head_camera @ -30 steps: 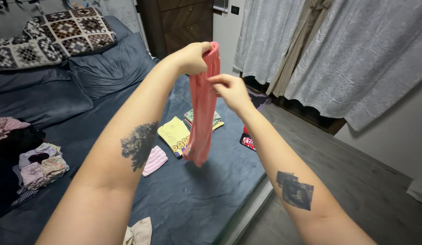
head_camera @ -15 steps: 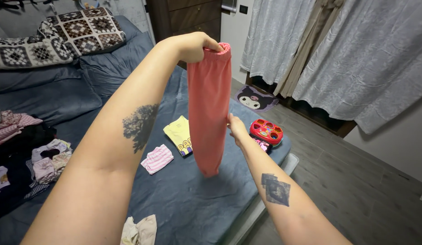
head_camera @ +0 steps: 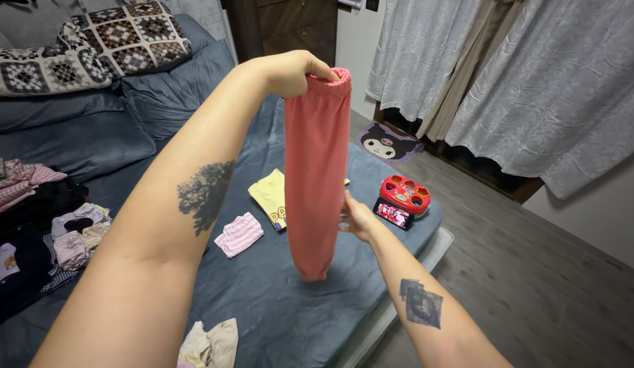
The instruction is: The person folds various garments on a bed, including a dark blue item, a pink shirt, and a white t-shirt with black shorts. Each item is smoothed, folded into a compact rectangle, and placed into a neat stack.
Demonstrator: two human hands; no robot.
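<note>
Basically held high by left hand (head_camera: 290,73), pinching waistband so pink trousers (head_camera: 315,170) hang straight over bed (head_camera: 276,300); right hand (head_camera: 358,219) flat, open against leg, steadying.

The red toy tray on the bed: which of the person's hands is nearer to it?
Right. The right hand touches the hanging pink trousers just left of the red toy tray; the left hand grips their waistband high above.

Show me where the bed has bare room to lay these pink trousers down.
Bare blue bedspread lies under the pink trousers, bordered by the striped folded piece, the beige garment and the bed edge. Crowded: the clothes pile at left; yellow shirt, phone and red toy beyond.
</note>
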